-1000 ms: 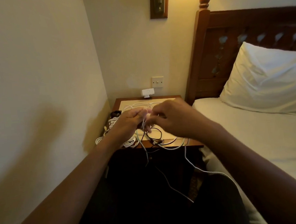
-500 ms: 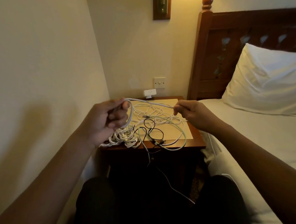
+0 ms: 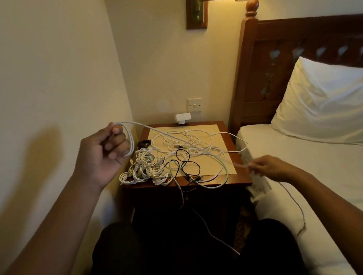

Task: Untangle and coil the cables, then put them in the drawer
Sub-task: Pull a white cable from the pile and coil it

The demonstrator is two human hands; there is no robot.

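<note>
The left hand [image 3: 102, 156] has its fingers curled tight round a loop of a white cable [image 3: 131, 142], held up at 9 o'clock from the bedside table [image 3: 241, 177]. The cable runs over the table top to the right hand [image 3: 272, 168] at 4 o'clock, which pinches it in its fingertips. A messy heap of white cables [image 3: 146, 166] lies at 8 o'clock on the table, with a black cable [image 3: 198, 167] just beside it.

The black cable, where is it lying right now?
Head view: the black cable lies mid-front on the bedside table, right of the coiled white cables.
</note>
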